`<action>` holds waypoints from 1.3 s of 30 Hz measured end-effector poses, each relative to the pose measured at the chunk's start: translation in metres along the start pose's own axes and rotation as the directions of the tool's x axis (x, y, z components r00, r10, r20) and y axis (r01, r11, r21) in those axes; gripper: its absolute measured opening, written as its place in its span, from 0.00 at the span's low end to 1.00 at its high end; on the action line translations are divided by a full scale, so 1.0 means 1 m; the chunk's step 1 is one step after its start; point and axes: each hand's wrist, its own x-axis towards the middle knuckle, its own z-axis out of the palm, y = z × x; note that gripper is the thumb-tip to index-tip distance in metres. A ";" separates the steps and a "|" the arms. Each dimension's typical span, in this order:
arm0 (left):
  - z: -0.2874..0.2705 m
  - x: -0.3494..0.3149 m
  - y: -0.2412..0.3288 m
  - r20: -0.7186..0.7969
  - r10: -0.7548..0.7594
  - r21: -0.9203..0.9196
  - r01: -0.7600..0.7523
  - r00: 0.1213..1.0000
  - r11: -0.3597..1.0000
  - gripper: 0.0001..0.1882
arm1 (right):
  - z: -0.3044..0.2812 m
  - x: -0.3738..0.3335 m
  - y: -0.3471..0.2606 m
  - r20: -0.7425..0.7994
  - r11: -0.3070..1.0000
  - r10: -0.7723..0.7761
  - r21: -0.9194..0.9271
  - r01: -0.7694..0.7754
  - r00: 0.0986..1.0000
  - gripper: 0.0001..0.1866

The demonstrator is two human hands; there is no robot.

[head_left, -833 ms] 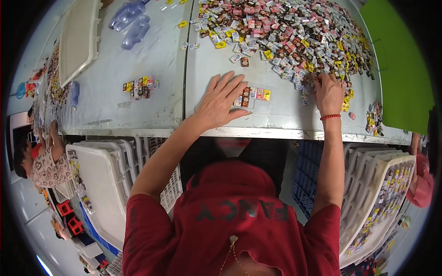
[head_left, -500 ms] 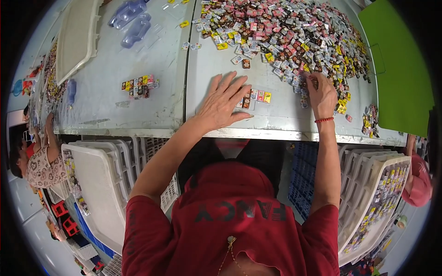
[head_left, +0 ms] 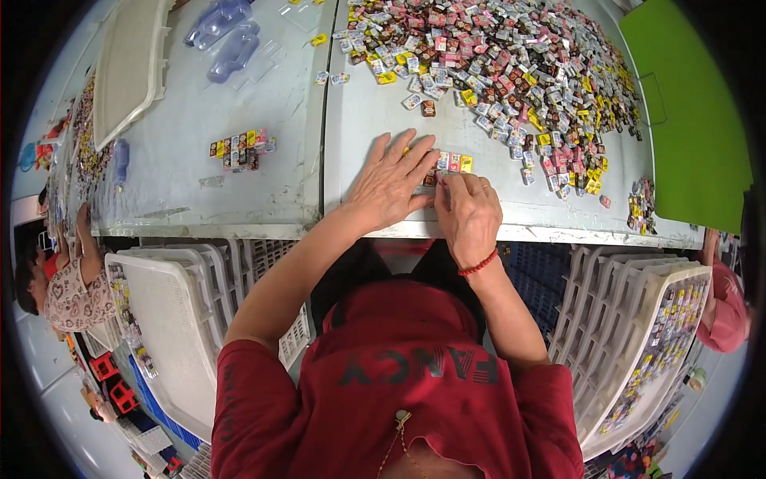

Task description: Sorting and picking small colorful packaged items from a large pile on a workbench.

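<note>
My left hand (head_left: 389, 185) lies with fingers spread over the left part of a small cluster of printed blocks near the table's front edge. Beside it, my right hand (head_left: 469, 214) has its thumb and fingers pinched together at the cluster's near side. A small block, mostly hidden, seems to be between those fingertips. White, pink and yellow blocks (head_left: 455, 162) show in a row above my right fingers; brown ones are partly covered by my hands. Beyond both hands spreads a large pile of similar loose blocks (head_left: 511, 72), in pink, brown, white and yellow.
Left of the table seam, another neat cluster of blocks (head_left: 239, 149) stands near clear blue plastic trays (head_left: 231, 52) and a white tray (head_left: 132, 72). A green panel (head_left: 686, 120) borders the right side. Stacked white crates (head_left: 163, 335) stand below the table. Other people are at both sides.
My right hand has moved left and nearer, from the pile's near edge to the small cluster beside my left hand. My left hand stays nearly in place.
</note>
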 end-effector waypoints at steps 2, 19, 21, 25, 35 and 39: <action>0.000 -0.001 0.000 0.008 -0.005 0.005 0.005 1.000 1.000 0.37 | 0.001 0.002 -0.002 0.008 0.999 0.003 -0.045 -0.003 1.000 0.06; -0.002 0.000 0.000 0.002 -0.007 -0.043 0.007 1.000 0.999 0.40 | 0.018 -0.018 -0.004 -0.067 0.986 -0.094 -0.147 0.083 0.993 0.13; 0.001 0.000 -0.003 0.011 -0.011 -0.042 0.011 1.000 0.999 0.41 | 0.014 -0.017 -0.003 -0.032 0.983 -0.105 -0.154 0.099 0.994 0.15; -0.003 -0.012 -0.013 -0.250 -0.120 -0.311 0.038 0.961 0.950 0.35 | 0.005 -0.018 0.022 -0.095 0.995 0.011 0.102 -0.002 0.995 0.15; -0.016 -0.017 -0.022 0.244 -0.692 -0.892 0.438 0.680 0.115 0.17 | 0.014 0.010 0.065 0.363 0.636 0.419 0.537 -0.554 0.833 0.16; 0.000 -0.015 -0.024 0.197 -0.730 -0.921 0.378 0.654 0.090 0.17 | 0.006 0.004 0.062 0.413 0.488 0.433 0.640 -0.593 0.801 0.16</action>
